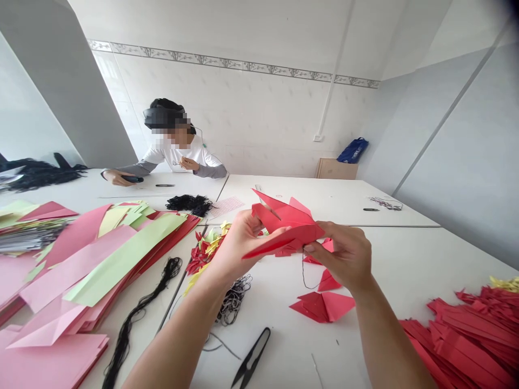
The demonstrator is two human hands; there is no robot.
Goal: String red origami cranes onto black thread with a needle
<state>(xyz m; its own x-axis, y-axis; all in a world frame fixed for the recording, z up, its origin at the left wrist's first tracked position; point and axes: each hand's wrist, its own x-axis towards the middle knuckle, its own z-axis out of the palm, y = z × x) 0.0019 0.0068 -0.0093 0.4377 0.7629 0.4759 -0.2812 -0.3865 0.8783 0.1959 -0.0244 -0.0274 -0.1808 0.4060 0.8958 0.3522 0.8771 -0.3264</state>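
Right above the white table (389,270), both hands grasp one red folded-paper piece (298,210), its pointed flaps spread apart. The left hand (238,237) supports it from the left, with part of a digit showing between the flaps; the right hand (348,251) pinches its right end between thumb and fingers. A dark thread (304,275) hangs in a loop just beside the right thumb. On the tabletop below, between the forearms, lie another folded red piece (322,307), a tangle of dark cord (235,300) and black snips (252,359) with the handle loop pointing away. Left of these stretches a black skein (140,319), near overlapping pink, green and red paper sheets (125,248). A heap of red folded strips (470,335) sits right of the right forearm. Across the table, a co-worker in a white top (174,156) sits with one hand around a dark object (133,179), too small to identify.
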